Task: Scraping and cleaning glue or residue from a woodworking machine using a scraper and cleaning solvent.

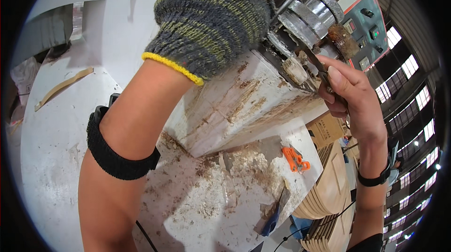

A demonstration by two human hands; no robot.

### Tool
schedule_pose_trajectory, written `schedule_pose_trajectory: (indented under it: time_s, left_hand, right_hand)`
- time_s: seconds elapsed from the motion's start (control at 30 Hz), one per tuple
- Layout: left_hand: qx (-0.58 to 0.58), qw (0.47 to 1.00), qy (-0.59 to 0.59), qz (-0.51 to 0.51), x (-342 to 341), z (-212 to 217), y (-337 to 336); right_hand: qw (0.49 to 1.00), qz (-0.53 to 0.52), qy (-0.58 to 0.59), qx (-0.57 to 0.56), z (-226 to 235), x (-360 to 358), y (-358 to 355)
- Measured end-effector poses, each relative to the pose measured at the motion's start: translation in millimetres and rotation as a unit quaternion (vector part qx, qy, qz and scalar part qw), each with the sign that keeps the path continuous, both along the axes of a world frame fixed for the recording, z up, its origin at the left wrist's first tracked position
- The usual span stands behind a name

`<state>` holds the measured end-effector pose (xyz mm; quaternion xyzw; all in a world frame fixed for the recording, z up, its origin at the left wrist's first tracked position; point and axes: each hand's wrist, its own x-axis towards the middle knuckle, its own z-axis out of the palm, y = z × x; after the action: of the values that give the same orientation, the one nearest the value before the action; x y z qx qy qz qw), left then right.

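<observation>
My left hand (213, 21), in a dark grey and yellow-green knitted glove, reaches to the machine at the top. Its fingers are mostly hidden behind the glove's back, so what they touch does not show. My bare right hand (354, 94) is closed around a thin, dark, blade-like tool (311, 57). The tool's tip points up and left, close under the knurled metal rollers (305, 19). Whitish residue crusts a block (295, 71) below the rollers. A rusty, brown-caked part (344, 41) sits just above my right hand.
The machine's white housing (225, 106) is stained brown. An orange-handled tool (295, 159) lies on the residue-covered white table (56, 158). A curved wooden strip (63, 88) rests at left. A control panel (369, 26), a cardboard box (325, 129) and stacked wooden panels (329, 181) stand at right.
</observation>
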<state>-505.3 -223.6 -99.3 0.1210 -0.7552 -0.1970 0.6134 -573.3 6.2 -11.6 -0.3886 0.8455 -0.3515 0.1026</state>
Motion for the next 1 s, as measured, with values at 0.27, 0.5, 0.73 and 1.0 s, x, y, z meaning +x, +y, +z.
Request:
schedule_pose_trajectory:
  time_s: [0.27, 0.5, 0.73, 1.0]
  left_hand:
    - [0.008, 0.999, -0.026, 0.027, 39, 17, 15]
    - [0.025, 0.996, -0.081, -0.017, 40, 20, 2]
    - [0.004, 0.997, -0.075, 0.01, 31, 13, -4]
    - [0.019, 0.996, -0.088, -0.003, 41, 17, 6]
  right_hand:
    - [0.996, 0.005, -0.086, 0.024, 12, 19, -3]
    - [0.946, 0.091, 0.308, 0.044, -20, 31, 8]
    - [0.903, 0.103, 0.415, 0.03, -26, 32, 1]
    - [0.983, 0.001, 0.16, 0.085, 8, 60, -15]
